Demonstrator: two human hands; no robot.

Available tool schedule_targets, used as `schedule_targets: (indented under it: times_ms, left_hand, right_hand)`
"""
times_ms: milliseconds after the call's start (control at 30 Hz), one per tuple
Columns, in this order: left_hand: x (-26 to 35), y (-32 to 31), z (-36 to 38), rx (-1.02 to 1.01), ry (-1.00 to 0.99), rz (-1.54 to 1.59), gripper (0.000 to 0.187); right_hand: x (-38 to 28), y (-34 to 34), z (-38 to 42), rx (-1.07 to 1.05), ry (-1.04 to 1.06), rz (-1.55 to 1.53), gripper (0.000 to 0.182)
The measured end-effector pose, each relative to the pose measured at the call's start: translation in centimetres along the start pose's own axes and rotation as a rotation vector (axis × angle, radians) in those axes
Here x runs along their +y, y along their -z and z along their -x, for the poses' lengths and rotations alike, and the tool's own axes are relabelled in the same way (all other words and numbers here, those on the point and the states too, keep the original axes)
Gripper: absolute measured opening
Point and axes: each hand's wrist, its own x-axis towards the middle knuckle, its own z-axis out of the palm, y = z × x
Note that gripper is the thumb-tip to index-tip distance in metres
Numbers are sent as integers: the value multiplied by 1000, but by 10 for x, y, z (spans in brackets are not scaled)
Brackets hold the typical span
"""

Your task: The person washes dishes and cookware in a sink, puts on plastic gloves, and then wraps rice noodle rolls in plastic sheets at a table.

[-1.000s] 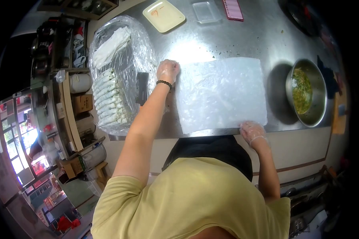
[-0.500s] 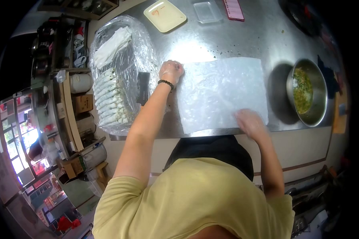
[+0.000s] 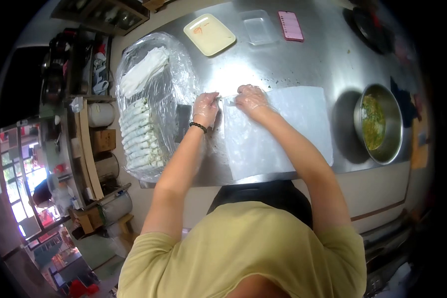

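A thin, whitish rectangular sheet (image 3: 283, 134) lies flat on the metal table. My right hand (image 3: 253, 101), in a clear glove, is closed at the sheet's top left corner, its fingers pinching the edge. Just left of that corner is my left hand (image 3: 206, 108), also gloved, with a dark beaded bracelet at the wrist. Its fingers are bent together; whatever they hold is too small to name. Beside it, partly covered by the arm, is a dark flat blade-like object (image 3: 183, 121). White rolls (image 3: 138, 134) lie in a row on plastic wrap to the left.
A metal bowl (image 3: 394, 126) of green and yellow filling stands at the right. Along the back are a cream tray (image 3: 216, 39), a clear plastic container (image 3: 259, 27) and a pink-edged phone (image 3: 290, 26). A folded white cloth (image 3: 145, 72) lies on the wrap.
My right hand has moved from the sheet's lower right edge to its top left corner. My left hand remains near that corner. The view has shifted slightly.
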Motion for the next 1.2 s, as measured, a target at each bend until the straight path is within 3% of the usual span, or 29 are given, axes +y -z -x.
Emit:
schedule_targets:
  times_ms: [33, 67, 133, 200, 233, 267, 300, 333, 400, 433, 467, 533, 567, 633, 667, 733, 767, 800, 833, 867, 900, 933, 1000, 1033, 1067, 1100, 1133, 1200]
  left_hand:
    - [8, 9, -3, -152, 16, 4, 29]
    - [10, 10, -2, -139, 26, 11, 29]
    - [16, 8, -8, -142, -444, -128, 27]
    - [16, 12, -17, -301, -537, -139, 21]
    - [7, -2, -17, -421, -330, -74, 22]
    - [11, 3, -16, -381, -490, -301, 25]
    - [21, 11, -22, -500, -164, -101, 27]
    - [7, 1, -14, -340, -408, -171, 26]
    - [7, 10, -12, -318, -631, -194, 16]
    - [-1, 1, -10, -423, -577, -142, 15]
    - [0, -2, -3, -433, -396, -31, 14]
    - [32, 41, 8, -526, -475, -258, 13]
    - [31, 36, 18, -512, -350, -224, 12]
    - [23, 25, 39, -491, -163, -122, 12]
    - [24, 21, 49, -517, -51, -79, 10]
    - [33, 6, 68, -443, 218, 152, 9]
    - [53, 8, 73, -219, 293, 202, 8]
    - [66, 6, 74, -163, 316, 253, 22]
    - [66, -15, 74, -62, 299, 324, 22]
    - [62, -41, 73, -52, 262, 453, 27]
    - [105, 1, 62, -61, 143, 399, 26]
    - [113, 7, 51, -175, 247, 282, 30]
    - [111, 19, 33, -227, 272, -2, 28]
    - [135, 62, 24, -269, 388, -168, 24]
    - [117, 56, 32, -3, 473, -102, 22]
    - [110, 61, 40, 115, 499, -111, 20]
    - [96, 61, 49, 124, 515, -99, 22]
    - [87, 54, 74, -73, 550, 1, 27]
  right_hand:
    - [-2, 10, 5, 13, 57, -16, 19]
    - [-3, 18, 8, 28, 114, -32, 18]
    - [2, 16, 8, 127, 215, -32, 13]
    - [2, 22, 7, 120, 344, -50, 10]
    - [4, 18, 6, 162, 328, -20, 10]
    - [-2, 26, 6, 79, 276, -24, 10]
    - [-1, 24, 6, 46, 241, -28, 11]
    - [-7, 30, 6, 1, 200, -66, 13]
    - [-13, 32, 6, 151, 333, -111, 13]
    - [0, 24, 7, 39, 259, -154, 17]
    - [-5, 32, 8, -10, 291, -55, 15]
    - [-18, 46, 5, -201, 192, -30, 15]
    - [-8, 37, 5, -198, 229, -20, 15]
    - [4, 16, 3, -169, 11, -670, 12]
    - [7, 20, 3, -181, 22, -666, 12]
    - [-23, 56, 12, -141, 367, -188, 12]
    - [-9, 48, 5, -177, 511, -200, 14]
    - [4, 38, 4, -222, 633, -209, 17]
    - [17, 23, 1, -490, 359, -247, 26]
    - [6, 24, 5, -404, 468, -35, 28]
    - [7, 18, 14, -406, 351, -552, 21]
    - [7, 20, 13, -324, 510, -262, 19]
    - [7, 20, 11, -265, 440, -157, 23]
    - [-6, 38, 7, -400, 428, -98, 22]
    - [-6, 46, 5, -447, 433, -107, 22]
    - [-7, 50, 7, -436, 417, -159, 25]
    - [-6, 57, 9, -432, 404, -158, 25]
    - [-4, 65, 10, -466, 357, -246, 27]
